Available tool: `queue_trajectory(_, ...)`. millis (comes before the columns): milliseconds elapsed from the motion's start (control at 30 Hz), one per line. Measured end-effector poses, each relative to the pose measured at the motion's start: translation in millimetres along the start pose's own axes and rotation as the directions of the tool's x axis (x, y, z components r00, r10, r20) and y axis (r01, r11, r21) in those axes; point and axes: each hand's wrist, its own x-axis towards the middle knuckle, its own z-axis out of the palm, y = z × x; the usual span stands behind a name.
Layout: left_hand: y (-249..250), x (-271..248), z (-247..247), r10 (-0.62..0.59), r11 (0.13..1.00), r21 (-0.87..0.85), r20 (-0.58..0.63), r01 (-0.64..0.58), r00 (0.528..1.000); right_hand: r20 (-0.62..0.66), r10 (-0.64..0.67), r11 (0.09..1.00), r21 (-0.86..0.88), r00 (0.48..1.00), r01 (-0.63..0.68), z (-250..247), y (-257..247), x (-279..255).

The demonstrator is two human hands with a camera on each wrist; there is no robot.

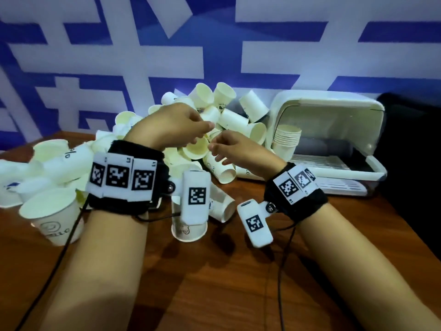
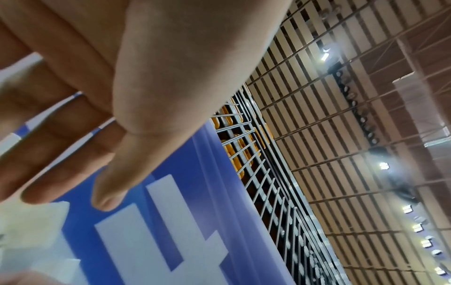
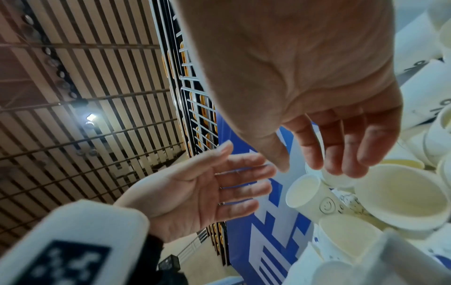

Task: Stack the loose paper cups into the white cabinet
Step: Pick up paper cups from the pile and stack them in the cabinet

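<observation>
The loose paper cups (image 1: 210,120) are mostly in a big jumbled heap at the back of the surface (image 1: 214,283), tipped every which way, spilling left and forward, with a few strays lying near my wrists. Only one nested stack (image 1: 285,142) stands inside the white cabinet (image 1: 334,108), tucked at its left end on the slatted tray, lid raised above it. So by my reckoning a small share is done and the bulk of the pile is left to gather and nest. My left hand (image 1: 176,123) hangs over the middle of the heap, fingers (image 3: 244,188) straight and slightly spread, nothing in them, as the right wrist view shows plainly. My right hand (image 1: 235,146) is just beside it, nearer the cabinet, fingers (image 3: 351,154) loosely bent and reaching down toward the rim of an open cup (image 3: 400,194) without closing on it; I read that hand as empty too. Next job, I'd judge, is picking a cup from the top of the heap. Behind everything runs the blue and white wall (image 1: 167,56).
</observation>
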Motion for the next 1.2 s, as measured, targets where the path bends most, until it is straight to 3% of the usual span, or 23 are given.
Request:
queue_trajectory(267,-45,5,-7,-0.114,0.993,-0.006,-0.082,0.114,0.99,0.11,0.043,0.997,-0.075,0.993,-0.034,20,2,-6)
queue_trajectory(500,-59,23,8,-0.259,0.965,0.082,0.151,0.248,0.954,0.131,0.015,0.99,-0.142,0.991,0.004,28,10,-2)
queue_trajectory(667,-69,31,15,-0.364,0.92,0.235,0.218,0.313,0.906,0.145,0.028,0.986,-0.165,0.989,-0.003,33,17,2)
queue_trajectory(833,-71,35,19,-0.374,0.914,0.261,0.241,0.312,0.896,0.114,0.024,0.979,-0.202,0.993,0.0,38,22,5)
queue_trajectory(1200,-76,50,42,-0.366,0.931,0.069,0.181,0.359,0.913,0.028,0.053,0.976,-0.212,0.998,-0.046,33,36,15)
